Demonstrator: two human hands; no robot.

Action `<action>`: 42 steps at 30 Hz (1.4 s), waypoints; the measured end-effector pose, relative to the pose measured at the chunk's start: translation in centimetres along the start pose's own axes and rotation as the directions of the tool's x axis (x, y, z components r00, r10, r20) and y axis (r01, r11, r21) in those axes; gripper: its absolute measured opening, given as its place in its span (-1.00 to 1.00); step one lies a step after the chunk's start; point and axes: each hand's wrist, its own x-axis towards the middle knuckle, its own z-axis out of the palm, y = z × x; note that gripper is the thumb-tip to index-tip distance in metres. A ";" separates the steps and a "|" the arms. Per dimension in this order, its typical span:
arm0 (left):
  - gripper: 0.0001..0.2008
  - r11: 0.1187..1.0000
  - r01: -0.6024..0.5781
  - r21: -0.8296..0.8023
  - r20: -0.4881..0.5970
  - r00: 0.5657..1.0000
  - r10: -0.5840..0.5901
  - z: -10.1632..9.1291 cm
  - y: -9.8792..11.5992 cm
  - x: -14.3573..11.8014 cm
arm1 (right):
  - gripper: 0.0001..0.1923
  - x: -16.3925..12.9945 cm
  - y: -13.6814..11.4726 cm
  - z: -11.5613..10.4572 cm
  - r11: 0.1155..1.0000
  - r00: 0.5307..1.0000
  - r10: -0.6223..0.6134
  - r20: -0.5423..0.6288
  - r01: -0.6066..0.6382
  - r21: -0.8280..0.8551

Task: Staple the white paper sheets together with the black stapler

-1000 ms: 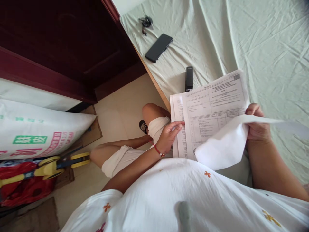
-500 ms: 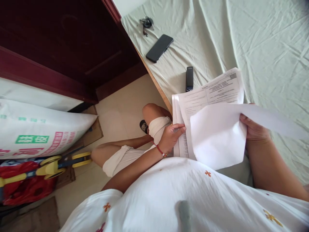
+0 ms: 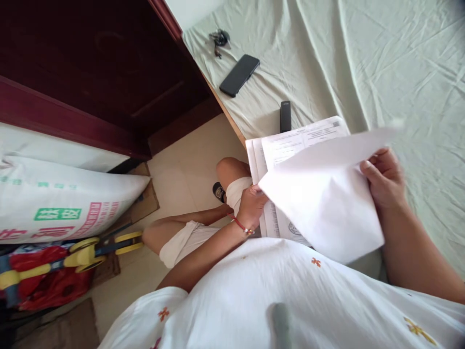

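A blank white paper sheet (image 3: pixel 327 203) is being gripped at its right edge by the right hand (image 3: pixel 384 178), fingers curled over the edge; the sheet is being held lifted and tilted above a stack of printed white forms (image 3: pixel 286 145), most of which is being covered by it. The stack's left edge is being pinched by the left hand (image 3: pixel 251 206), fingers closed on the pages; a thin red cord bracelet (image 3: pixel 239 225) is being worn at that wrist. The stack is being supported at the near edge of a bed covered by a wrinkled pale green sheet (image 3: pixel 363 63), partly over the person's lap.

Just beyond the stack's top edge, a small black rectangular stapler-like object (image 3: pixel 285 116) is lying on the bed sheet. Farther off, a black smartphone (image 3: pixel 239 75) is lying face down, and a dark bunch of keys (image 3: pixel 218 39) is lying near the bed's corner. To the left, on the tiled floor, a large white woven sack with green and pink print (image 3: pixel 65 198) is resting beside a dark red wooden cabinet (image 3: pixel 90 72).
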 end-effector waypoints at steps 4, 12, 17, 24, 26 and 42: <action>-0.59 0.998 -0.017 -0.060 -0.047 0.999 0.014 0.2 0.9 -0.2 | -0.32 0.3 0.6 -0.1 0.981 0.998 0.008 0.059 0.003 -0.192; -0.60 1.000 0.007 -0.020 -0.114 0.993 -0.009 -0.2 0.6 -0.2 | -0.49 0.2 0.7 -0.5 0.810 0.977 0.035 0.210 0.096 -0.578; -0.74 1.000 -0.009 0.024 -0.043 0.999 0.010 -0.8 0.3 -0.6 | -0.47 0.3 1.0 -0.6 0.796 0.976 0.029 0.214 0.107 -0.596; -0.67 0.979 -0.072 0.193 -0.099 0.991 0.092 -0.4 -0.9 -0.2 | -0.48 0.3 2.3 -1.0 0.762 0.946 -0.042 0.322 0.239 -0.602; -0.57 0.974 -0.098 0.206 -0.072 0.991 0.115 -0.3 -1.0 0.0 | -0.52 0.4 2.8 -1.1 0.761 0.931 -0.087 0.355 0.292 -0.579; -0.40 0.980 -0.014 0.201 -0.193 0.980 0.053 -1.4 -1.8 -0.3 | -0.76 0.7 1.0 -0.5 0.787 0.712 -0.262 0.651 0.548 -0.282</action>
